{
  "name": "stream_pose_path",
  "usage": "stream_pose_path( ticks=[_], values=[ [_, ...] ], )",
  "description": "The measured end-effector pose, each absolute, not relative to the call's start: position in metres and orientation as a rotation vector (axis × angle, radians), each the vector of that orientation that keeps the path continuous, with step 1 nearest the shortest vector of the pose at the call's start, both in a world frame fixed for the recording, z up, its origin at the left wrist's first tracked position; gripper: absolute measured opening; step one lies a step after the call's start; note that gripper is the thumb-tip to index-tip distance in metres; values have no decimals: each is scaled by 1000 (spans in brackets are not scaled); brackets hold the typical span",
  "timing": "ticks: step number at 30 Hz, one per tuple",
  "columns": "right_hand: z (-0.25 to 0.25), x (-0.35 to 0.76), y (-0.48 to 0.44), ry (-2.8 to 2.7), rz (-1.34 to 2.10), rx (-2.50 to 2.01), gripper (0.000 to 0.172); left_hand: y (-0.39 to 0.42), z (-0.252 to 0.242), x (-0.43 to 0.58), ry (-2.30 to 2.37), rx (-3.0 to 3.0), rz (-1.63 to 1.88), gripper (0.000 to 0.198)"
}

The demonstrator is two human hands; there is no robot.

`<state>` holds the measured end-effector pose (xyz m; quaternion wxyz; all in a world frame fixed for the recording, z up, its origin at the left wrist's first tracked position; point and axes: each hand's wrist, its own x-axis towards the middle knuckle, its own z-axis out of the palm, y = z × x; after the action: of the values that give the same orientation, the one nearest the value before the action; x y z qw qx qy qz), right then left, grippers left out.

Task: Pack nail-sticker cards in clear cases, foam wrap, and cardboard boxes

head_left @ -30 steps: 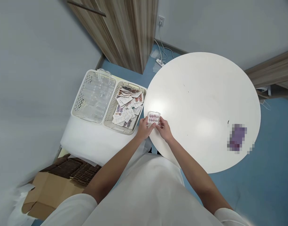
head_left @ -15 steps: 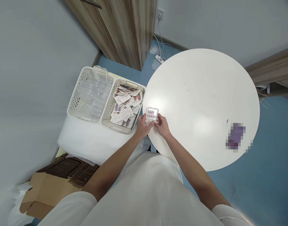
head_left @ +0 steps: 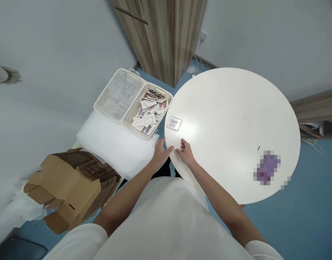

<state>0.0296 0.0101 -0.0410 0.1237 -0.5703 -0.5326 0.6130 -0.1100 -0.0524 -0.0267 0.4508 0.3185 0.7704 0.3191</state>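
A small clear plastic case lies flat on the white round table, near its left edge. Rows of pinkish-purple, nail-like pieces show inside it. Just below the case, my left hand hangs at the table's rim with thumb and fingers apart and nothing in it. My right hand is over the table to the right, its fingers bent but parted from the thumb, also holding nothing. Neither hand touches the case.
Left of the table, one white basket holds clear plastic cases, and a second basket holds many printed cards. White sheeting lies in front of them. Folded cardboard boxes stand at lower left. A pixelated purple object is on the table's right.
Both hands have let go of the clear case and drawn back toward my body, spreading apart. The case now rests on the table. My view has shifted left.
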Motion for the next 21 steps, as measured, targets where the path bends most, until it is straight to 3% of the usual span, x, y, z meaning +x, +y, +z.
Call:
stream_pose_path(
  ticks=[14, 21],
  values=[
    [-21, 16, -31, -1749, 2075, -1345, 37, -167, -6, -124, 2101, 712, 844, 52],
    [-7, -54, -66, -1856, 2179, -1195, 34, -214, -1, -175, 2183, 707, 868, 50]
  ],
)
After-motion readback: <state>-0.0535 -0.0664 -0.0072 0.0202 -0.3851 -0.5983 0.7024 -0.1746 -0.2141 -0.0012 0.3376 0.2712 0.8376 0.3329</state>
